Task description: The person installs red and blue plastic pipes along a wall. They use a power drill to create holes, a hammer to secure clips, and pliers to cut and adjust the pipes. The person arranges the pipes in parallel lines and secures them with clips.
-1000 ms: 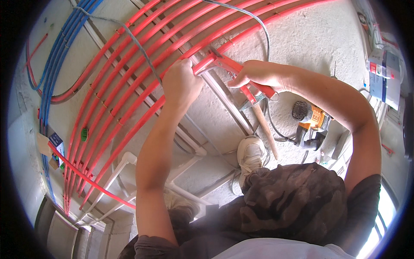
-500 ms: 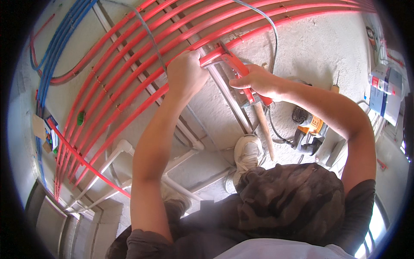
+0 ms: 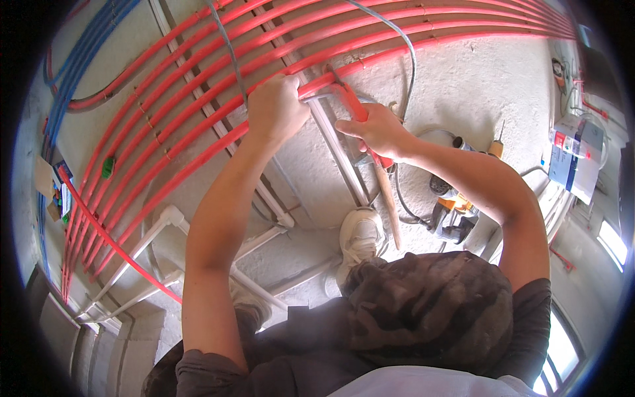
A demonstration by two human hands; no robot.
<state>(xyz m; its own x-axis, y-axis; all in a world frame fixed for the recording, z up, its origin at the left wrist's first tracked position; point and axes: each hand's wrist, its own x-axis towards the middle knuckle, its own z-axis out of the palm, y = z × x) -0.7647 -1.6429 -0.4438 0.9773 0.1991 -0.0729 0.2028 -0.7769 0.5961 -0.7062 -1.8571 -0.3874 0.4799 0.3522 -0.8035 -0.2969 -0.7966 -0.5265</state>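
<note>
My left hand (image 3: 279,109) is closed round the lowest of the long red pipes (image 3: 319,83), the one nearest me. Just right of it, my right hand (image 3: 378,134) grips a red pipe cutter (image 3: 353,102). The cutter's head sits at that same pipe, a short way from my left fist. Its handle end sticks out below my right palm. Whether the blade is into the pipe wall cannot be made out. Beneath the right hand lies a hammer with a wooden handle (image 3: 388,206).
Several parallel red pipes cross the wall, with blue pipes (image 3: 76,83) at far left. A grey cable (image 3: 410,49) hangs over them. White pipes (image 3: 155,235) stand lower left. A yellow-black power drill (image 3: 456,206) lies right, near a blue-white box (image 3: 574,162). My shoe (image 3: 361,235) is below.
The cutter's two handles, spread apart before, now look squeezed together in my right hand. My left hand keeps its grip on the pipe. The whole view has shifted slightly.
</note>
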